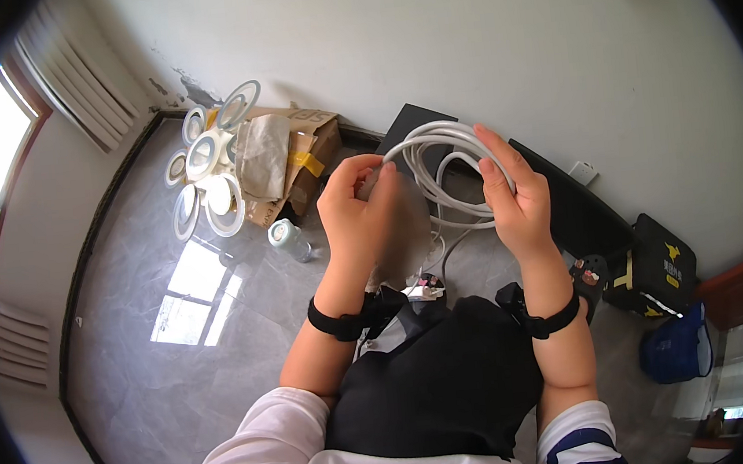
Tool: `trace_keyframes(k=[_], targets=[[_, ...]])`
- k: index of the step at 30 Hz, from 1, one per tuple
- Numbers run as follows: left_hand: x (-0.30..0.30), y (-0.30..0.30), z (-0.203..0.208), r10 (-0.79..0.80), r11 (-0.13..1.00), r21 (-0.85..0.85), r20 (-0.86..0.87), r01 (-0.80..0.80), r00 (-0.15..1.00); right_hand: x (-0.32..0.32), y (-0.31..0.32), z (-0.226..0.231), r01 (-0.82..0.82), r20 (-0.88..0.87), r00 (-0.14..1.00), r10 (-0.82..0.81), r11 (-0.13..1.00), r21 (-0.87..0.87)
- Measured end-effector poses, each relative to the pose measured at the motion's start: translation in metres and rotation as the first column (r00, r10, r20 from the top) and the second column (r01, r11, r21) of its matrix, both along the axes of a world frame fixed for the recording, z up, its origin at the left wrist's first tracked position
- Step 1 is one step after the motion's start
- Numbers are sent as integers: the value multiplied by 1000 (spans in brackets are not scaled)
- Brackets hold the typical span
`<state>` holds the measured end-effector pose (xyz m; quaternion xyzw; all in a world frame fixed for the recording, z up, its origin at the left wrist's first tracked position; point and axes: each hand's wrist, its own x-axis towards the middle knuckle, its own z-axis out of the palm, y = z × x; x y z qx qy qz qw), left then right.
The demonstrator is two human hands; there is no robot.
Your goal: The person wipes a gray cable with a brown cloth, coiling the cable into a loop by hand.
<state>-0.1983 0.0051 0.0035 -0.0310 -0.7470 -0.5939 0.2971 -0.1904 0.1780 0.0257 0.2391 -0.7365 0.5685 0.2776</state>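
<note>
A white cable (447,130) is wound into several loose loops, held up in front of me between my two hands. My left hand (352,212) pinches the cable at the coil's left side between thumb and fingertips. At the right side of the coil, my right hand (517,193) is closed around the loops, its fingers pointing up along them. A thinner grey cord (454,247) hangs down below the coil. The area just right of my left hand is blurred, so what lies there cannot be made out.
On the floor at left, a ceiling light with several white rings (203,156) leans by a cardboard box (325,139). Near it lies a jar with a pale green lid (283,233). A long black panel (571,188), black bag (657,264) and blue bucket (672,349) stand at right.
</note>
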Motion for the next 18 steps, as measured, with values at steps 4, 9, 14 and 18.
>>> trace_keyframes(k=[4,9,14,18], targets=[[3,1,4,30,993,116,-80,-21,996,-6,0,-2,-2,47,999,2,1000,6],[6,-2,4,45,991,131,-212,-17,976,-3,0,2,-13,302,953,9,1000,13],[9,1,9,53,960,280,-147,-10,988,-7,1,-7,22,178,984,-32,998,56],[16,-3,24,86,951,310,-230,-11,969,-10,2,-9,79,16,997,-80,992,95]])
